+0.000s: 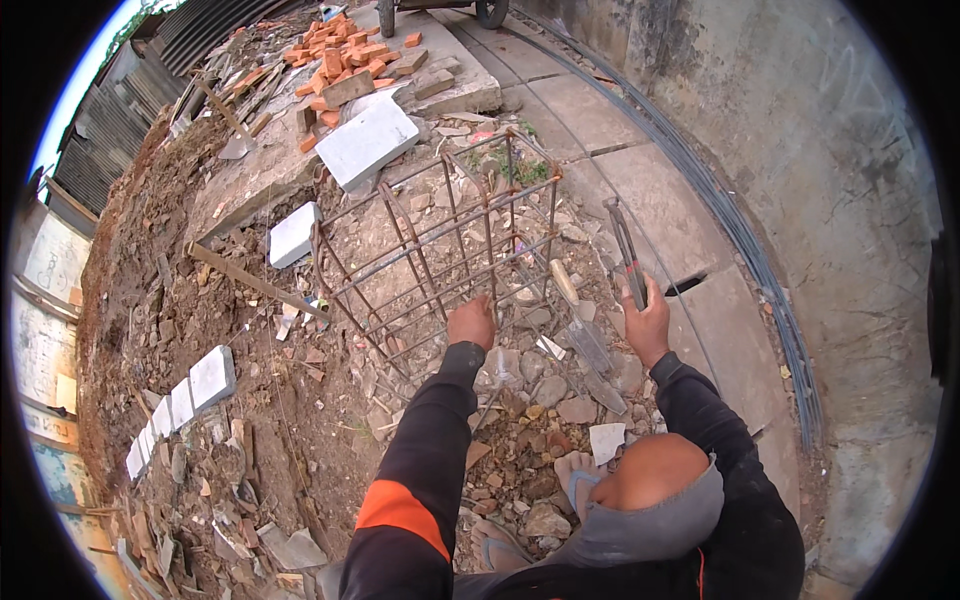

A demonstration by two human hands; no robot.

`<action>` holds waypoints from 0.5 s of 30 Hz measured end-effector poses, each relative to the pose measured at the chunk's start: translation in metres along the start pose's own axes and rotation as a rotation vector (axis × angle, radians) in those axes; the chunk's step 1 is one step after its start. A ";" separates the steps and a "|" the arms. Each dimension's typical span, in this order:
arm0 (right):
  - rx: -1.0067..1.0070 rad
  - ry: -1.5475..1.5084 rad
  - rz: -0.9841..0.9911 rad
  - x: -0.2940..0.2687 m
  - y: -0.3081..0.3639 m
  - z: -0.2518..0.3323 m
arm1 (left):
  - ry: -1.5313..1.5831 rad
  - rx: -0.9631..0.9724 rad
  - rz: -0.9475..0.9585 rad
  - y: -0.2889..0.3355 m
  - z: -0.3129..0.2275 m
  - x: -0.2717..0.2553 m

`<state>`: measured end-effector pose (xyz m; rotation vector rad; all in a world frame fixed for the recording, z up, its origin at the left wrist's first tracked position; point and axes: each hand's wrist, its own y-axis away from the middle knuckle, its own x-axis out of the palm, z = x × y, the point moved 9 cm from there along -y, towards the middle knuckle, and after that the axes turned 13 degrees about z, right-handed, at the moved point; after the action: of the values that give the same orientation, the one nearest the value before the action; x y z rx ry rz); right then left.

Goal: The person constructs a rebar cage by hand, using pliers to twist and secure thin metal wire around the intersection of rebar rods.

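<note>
A rusty rebar cage (408,242) of long bars and square stirrups rests on the rubble in front of me. My left hand (472,322) is closed at its near side, fingers wrapped around one of the bars. To the right of the cage, my right hand (648,320) grips long-handled pincers (628,248) by the handle end, with the head pointing away from me. A trowel with a wooden handle (564,282) lies on the stones between my hands, its grey blade (590,347) toward me.
White blocks (368,140) lie beyond and left of the cage. Orange bricks (340,62) are piled at the back near a wheeled cart (440,5). Long steel bars (745,230) run along the concrete wall (800,120) at right. A wooden stick (255,280) juts toward the cage.
</note>
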<state>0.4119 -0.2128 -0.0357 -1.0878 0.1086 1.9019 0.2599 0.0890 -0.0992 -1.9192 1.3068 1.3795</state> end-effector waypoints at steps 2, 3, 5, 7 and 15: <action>0.230 -0.268 -0.046 0.009 0.003 -0.016 | -0.011 -0.010 0.013 0.005 0.010 0.003; 0.243 -0.263 -0.050 0.008 0.014 -0.028 | 0.000 -0.009 0.007 0.004 0.008 0.005; -0.008 0.197 0.516 0.063 0.028 -0.038 | 0.006 0.010 -0.006 -0.006 0.000 0.004; 0.112 0.109 0.581 0.074 0.026 -0.046 | 0.011 -0.030 0.049 -0.006 0.004 0.008; 0.200 0.086 0.789 0.075 0.019 -0.057 | -0.022 0.020 -0.002 -0.011 0.000 0.002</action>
<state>0.4193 -0.2005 -0.1307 -1.0714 0.8660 2.4516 0.2697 0.0934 -0.1028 -1.8869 1.3034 1.3772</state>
